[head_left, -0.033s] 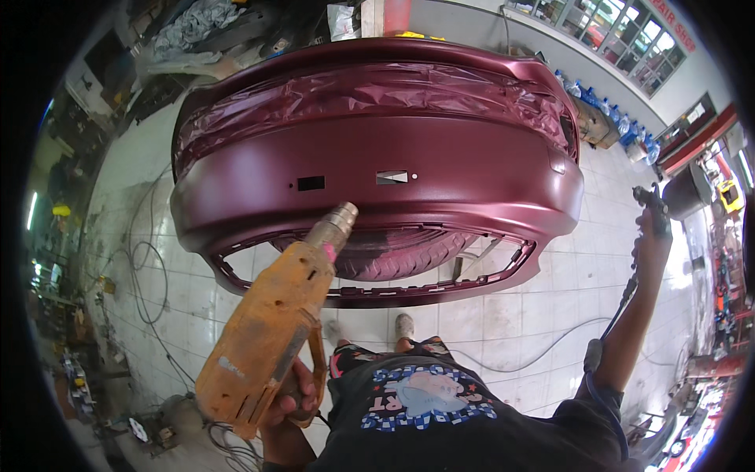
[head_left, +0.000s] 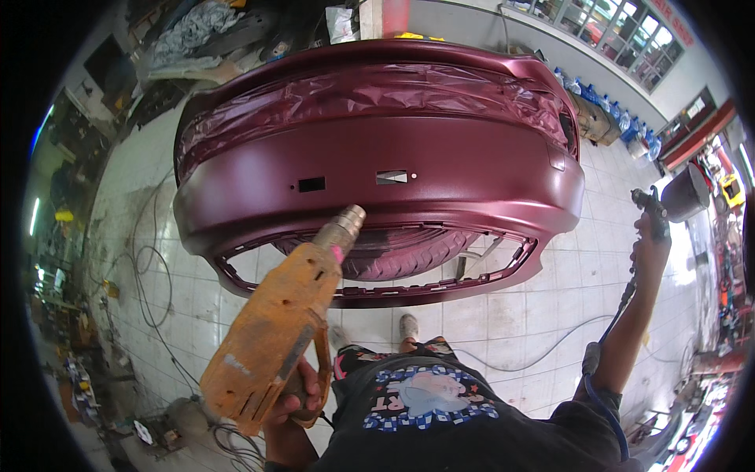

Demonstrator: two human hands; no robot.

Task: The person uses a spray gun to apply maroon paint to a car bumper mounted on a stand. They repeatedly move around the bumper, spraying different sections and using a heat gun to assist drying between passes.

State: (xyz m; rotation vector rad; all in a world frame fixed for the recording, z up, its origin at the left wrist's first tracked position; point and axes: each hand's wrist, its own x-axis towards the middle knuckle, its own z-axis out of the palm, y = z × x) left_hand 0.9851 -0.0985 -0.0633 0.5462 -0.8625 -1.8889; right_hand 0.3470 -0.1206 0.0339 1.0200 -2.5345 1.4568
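Note:
A worn orange heat gun [head_left: 267,334] is gripped by its handle in my left hand [head_left: 303,393]. Its metal nozzle slants up and away, in front of a dark red car bumper [head_left: 464,149] in the view. Out to the right, my right hand [head_left: 650,245] is closed around a paint spray gun [head_left: 650,203] with a dark cup [head_left: 684,193]. The spray gun is well apart from the bumper. Two rectangular cutouts pierce the bumper's face, and wrinkled masking film [head_left: 377,85] of the same red covers its far opening. The bumper rests over a red-sprayed tire [head_left: 393,263].
A blue-grey air hose [head_left: 605,409] runs along my right arm, and a grey hose crosses the tiled floor [head_left: 197,291]. Cables [head_left: 141,291] curl at the left. Several blue bottles [head_left: 613,114] line the far right wall. Crumpled grey sheeting [head_left: 193,39] lies at far left.
The heat gun and my left hand have shifted slightly right in the view. My right hand and the spray gun are almost where they were.

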